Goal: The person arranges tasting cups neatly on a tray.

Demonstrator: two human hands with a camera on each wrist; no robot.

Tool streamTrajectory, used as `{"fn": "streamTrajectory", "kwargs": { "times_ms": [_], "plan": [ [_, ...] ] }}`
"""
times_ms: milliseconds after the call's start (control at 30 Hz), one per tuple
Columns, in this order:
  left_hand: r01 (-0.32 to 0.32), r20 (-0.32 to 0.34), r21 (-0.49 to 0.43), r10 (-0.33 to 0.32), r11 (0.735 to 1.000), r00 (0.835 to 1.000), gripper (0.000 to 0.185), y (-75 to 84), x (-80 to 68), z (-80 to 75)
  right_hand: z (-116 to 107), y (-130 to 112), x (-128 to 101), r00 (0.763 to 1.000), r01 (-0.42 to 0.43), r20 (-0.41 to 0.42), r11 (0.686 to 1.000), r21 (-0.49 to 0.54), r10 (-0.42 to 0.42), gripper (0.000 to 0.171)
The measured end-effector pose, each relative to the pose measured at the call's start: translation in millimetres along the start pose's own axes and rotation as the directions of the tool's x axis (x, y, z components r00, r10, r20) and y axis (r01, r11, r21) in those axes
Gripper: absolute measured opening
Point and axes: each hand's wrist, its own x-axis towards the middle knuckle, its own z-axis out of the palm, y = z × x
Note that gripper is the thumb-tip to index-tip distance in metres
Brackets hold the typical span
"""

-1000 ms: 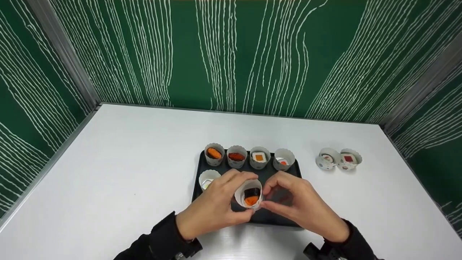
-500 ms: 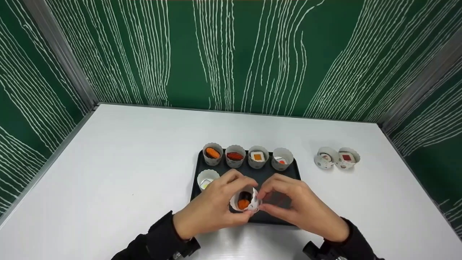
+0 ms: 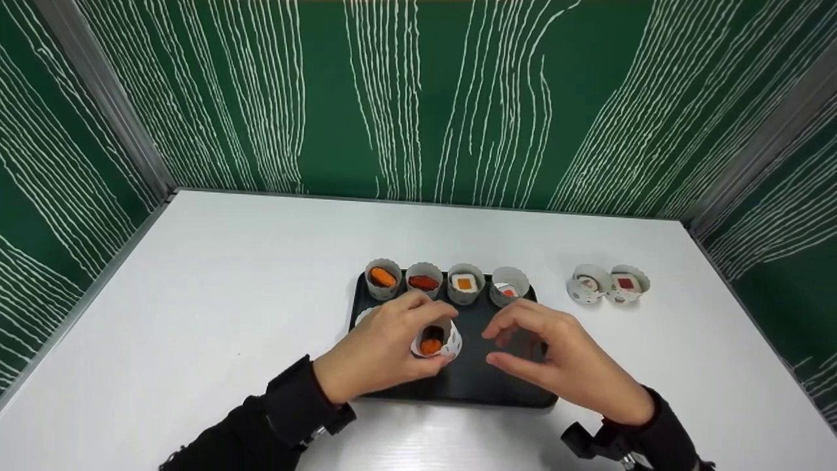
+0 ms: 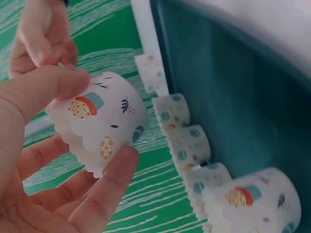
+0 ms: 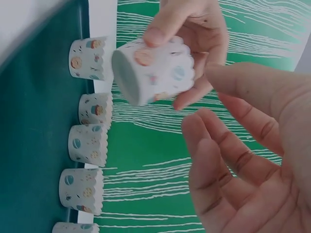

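Observation:
My left hand (image 3: 382, 350) grips a white paper baking cup (image 3: 452, 341) above the dark tray (image 3: 471, 386), thumb on one side and fingers on the other. Inside the cup lies a sushi piece (image 3: 431, 345), orange with a dark band. Cupcake prints cover the cup's wall (image 4: 114, 114) in the left wrist view, where its scalloped rim faces the palm. To the right of it, my right hand (image 3: 552, 347) is held apart from the cup, fingers loosely bent with nothing between them. Another cup (image 3: 364, 316) on the tray is mostly hidden behind the left hand.
Along the tray's far edge stand several paper cups: one with an orange piece (image 3: 382, 277), one with a red piece (image 3: 424, 282), others with white pieces. Two more cups (image 3: 586, 296) sit together on the white table (image 3: 248, 281) at right. Green panels (image 3: 444, 98) enclose the table.
The right hand has let go of the paper cup and drawn away to the right. The left hand, holding the cup, has shifted slightly up and left, now covering more of the cup behind it.

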Motion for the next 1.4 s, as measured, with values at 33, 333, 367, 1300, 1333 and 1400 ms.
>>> {"fn": "streamTrajectory", "kwargs": {
  "times_ms": [33, 333, 367, 1300, 1333, 1400],
  "plan": [
    [0.003, 0.013, 0.012, -0.003, 1.000, 1.000, 0.049, -1.8, 1.5, -0.5, -2, 0, 0, 1.000, -0.011, -0.002, 1.000, -0.001, 0.011, 0.026],
    [-0.029, 0.126, 0.148, 0.010, 0.989, 0.992, 0.043, -16.2, 16.0, 4.8, -11, 1, -2, 0.998, -0.060, -0.038, 0.998, -0.019, 0.059, 0.030],
    [-0.034, 0.136, 0.169, 0.011, 0.985, 0.991, 0.042, -16.8, 17.9, 5.7, -11, 2, -2, 0.997, -0.059, -0.043, 0.998, -0.021, 0.058, 0.031],
    [0.068, 0.297, 0.299, -0.160, 0.952, 0.941, 0.041, -29.2, 39.8, 21.2, -16, 10, -5, 0.995, -0.097, -0.036, 0.995, -0.007, 0.097, 0.030],
    [0.067, 0.297, 0.300, -0.160, 0.952, 0.941, 0.040, -30.1, 39.7, 21.5, -16, 10, -5, 0.995, -0.098, -0.035, 0.995, -0.006, 0.098, 0.030],
    [0.065, 0.295, 0.299, -0.157, 0.952, 0.942, 0.041, -31.9, 39.4, 22.4, -16, 11, -6, 0.994, -0.100, -0.035, 0.995, -0.005, 0.099, 0.030]
  ]
}}
